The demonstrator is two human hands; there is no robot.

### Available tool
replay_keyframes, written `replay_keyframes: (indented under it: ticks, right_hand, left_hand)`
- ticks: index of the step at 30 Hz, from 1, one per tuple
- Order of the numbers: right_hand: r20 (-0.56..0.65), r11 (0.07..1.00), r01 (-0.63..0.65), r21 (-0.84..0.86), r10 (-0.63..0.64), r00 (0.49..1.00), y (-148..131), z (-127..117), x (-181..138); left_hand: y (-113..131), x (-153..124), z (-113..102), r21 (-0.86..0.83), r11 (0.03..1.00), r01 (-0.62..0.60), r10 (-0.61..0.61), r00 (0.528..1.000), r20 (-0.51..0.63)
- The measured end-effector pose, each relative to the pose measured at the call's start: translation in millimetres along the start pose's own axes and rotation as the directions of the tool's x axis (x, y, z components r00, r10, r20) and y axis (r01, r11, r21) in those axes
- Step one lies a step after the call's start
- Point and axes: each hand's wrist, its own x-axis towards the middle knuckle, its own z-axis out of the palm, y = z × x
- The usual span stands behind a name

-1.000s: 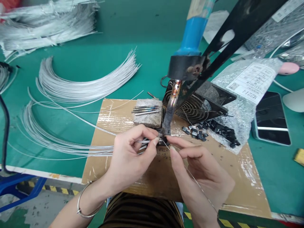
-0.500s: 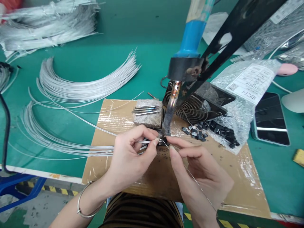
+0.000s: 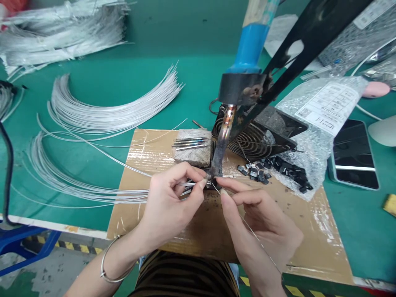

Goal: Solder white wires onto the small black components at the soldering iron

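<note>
Below the tip of a soldering iron (image 3: 220,152), my left hand (image 3: 175,202) is closed, with thumb and forefinger pinching the end of a thin white wire (image 3: 123,164). Just right of the tip, my right hand (image 3: 262,218) pinches a strand of solder wire (image 3: 260,240), which runs back across the palm toward the wrist. The solder's upper end reaches the spot under the iron; whether it touches there is too small to tell. More white wires (image 3: 77,185) pass behind my left hand, their ends near a small dark block partly hidden by my fingers.
A cardboard sheet (image 3: 136,222) covers the green table. A wrapped block (image 3: 193,154) bears several metal pins. Beyond the iron stands a fan (image 3: 256,140); small black connectors (image 3: 287,171) spill from a bubble-wrap bag (image 3: 318,136) beside a phone (image 3: 354,154). A wire bundle (image 3: 114,113) lies left.
Almost nothing differs. Both hands keep their pinch under the iron, and the right hand has shifted only very slightly.
</note>
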Motion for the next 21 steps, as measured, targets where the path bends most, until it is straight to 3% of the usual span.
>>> replay_keyframes:
  ticks: [21]
  right_hand:
    - [-0.014,1.000,-0.005,-0.026,0.004,1.000,0.6,0.6,1.1]
  left_hand:
    - [0.5,0.8,0.4,-0.008,1.000,-0.009,0.009,1.000,0.015]
